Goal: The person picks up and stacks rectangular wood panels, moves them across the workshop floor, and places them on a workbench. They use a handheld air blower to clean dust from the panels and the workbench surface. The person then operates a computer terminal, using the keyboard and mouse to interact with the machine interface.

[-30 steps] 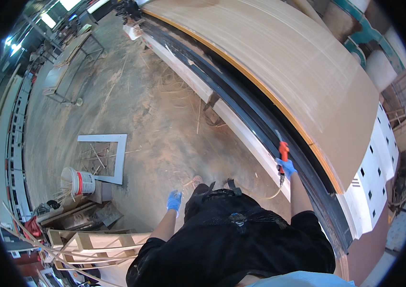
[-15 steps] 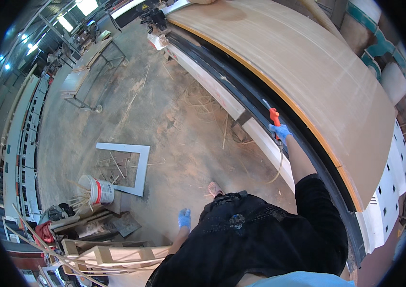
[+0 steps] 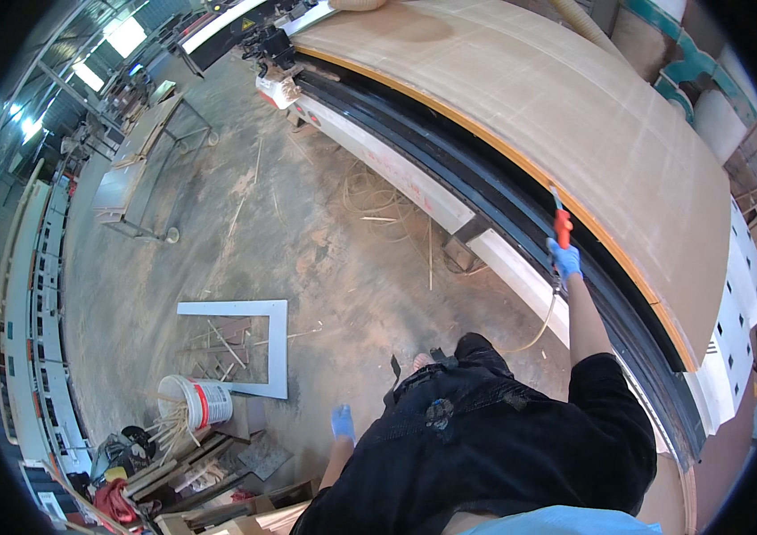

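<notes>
My right hand (image 3: 565, 260), in a blue glove, is wrapped round an orange air blow gun (image 3: 563, 228). Its thin nozzle points away from me, toward the yellow-orange edge (image 3: 521, 159) of a large machine bed. From the gun's handle a slim air hose (image 3: 542, 328) curves down past the machine's side. On the bed lies a broad tan board (image 3: 565, 107), dusty with pale streaks. My left hand (image 3: 343, 422), also gloved in blue, hangs low at my side, away from the machine. Its fingers look loosely stretched, and I see nothing in it.
Dark rails (image 3: 450, 169) run along the machine's near side. A pale frame piece (image 3: 278, 352) lies on the dusty floor among wood strips. Nearby stands a white bucket (image 3: 209, 403) holding thin sticks, above scrap wood. A wheeled table (image 3: 133, 174) stands farther left.
My right hand has moved the blow gun to the right, its nozzle now nearer the board's edge. The view has shifted, and one leg has come forward. My left hand still hangs down.
</notes>
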Demonstrator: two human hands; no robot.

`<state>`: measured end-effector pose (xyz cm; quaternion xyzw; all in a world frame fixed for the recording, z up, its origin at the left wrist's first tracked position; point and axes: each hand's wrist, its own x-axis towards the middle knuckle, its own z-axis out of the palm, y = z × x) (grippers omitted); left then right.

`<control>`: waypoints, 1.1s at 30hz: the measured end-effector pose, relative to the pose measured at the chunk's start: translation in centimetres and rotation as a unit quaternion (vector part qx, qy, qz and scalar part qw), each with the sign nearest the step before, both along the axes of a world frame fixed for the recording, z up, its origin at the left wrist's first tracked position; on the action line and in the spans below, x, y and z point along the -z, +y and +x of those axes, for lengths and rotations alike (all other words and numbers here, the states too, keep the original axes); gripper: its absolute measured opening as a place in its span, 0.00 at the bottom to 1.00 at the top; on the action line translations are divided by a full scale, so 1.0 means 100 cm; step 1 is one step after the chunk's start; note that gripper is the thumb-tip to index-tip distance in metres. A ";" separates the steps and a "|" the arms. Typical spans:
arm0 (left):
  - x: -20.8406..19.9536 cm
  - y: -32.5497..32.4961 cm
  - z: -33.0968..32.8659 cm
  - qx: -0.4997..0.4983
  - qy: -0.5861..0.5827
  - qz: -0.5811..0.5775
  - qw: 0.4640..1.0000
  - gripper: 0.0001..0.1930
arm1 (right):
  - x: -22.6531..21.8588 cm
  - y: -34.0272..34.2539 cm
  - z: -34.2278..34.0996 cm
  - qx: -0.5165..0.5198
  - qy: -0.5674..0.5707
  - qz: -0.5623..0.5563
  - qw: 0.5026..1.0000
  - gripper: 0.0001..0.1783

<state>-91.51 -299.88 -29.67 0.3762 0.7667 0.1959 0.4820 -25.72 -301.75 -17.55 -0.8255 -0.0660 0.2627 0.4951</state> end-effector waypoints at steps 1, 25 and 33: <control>0.006 0.002 -0.001 0.004 0.017 -0.013 1.000 0.18 | 0.012 -0.019 0.016 0.050 -0.016 0.014 0.998 0.19; 0.024 0.234 0.119 -0.075 -0.052 0.045 0.995 0.15 | -0.007 0.423 0.034 -0.236 0.077 0.002 0.969 0.25; 0.080 0.251 0.111 0.056 0.066 0.001 0.996 0.18 | 0.075 0.485 0.044 -0.206 0.096 -0.031 0.973 0.23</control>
